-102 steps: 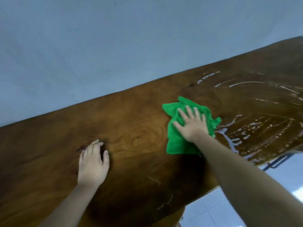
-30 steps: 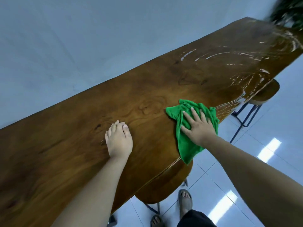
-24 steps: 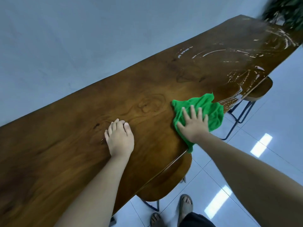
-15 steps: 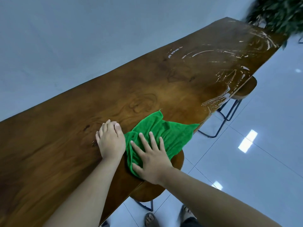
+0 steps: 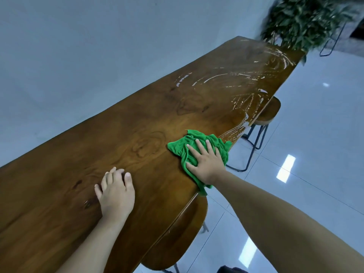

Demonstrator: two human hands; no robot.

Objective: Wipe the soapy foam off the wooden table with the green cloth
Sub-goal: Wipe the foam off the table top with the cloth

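Observation:
A long wooden table (image 5: 149, 119) runs from lower left to upper right along a pale wall. The green cloth (image 5: 182, 147) lies bunched near the table's front edge. My right hand (image 5: 206, 161) presses flat on it, fingers spread, with part of the cloth hanging over the edge under my wrist. My left hand (image 5: 116, 193) rests palm down on bare wood to the left, holding nothing. White streaks of soapy foam (image 5: 239, 79) cover the far right part of the table, and more foam lines the front edge just beyond the cloth.
Two wooden stools with dark metal legs stand under the front edge, one below my right wrist (image 5: 177, 241) and one farther along (image 5: 267, 113). A leafy plant (image 5: 303, 18) stands past the table's far end. Glossy tiled floor (image 5: 307, 146) lies to the right.
My right hand has swept the cloth to the right along the front edge, away from my left hand, toward the foam. My left hand has stayed in place.

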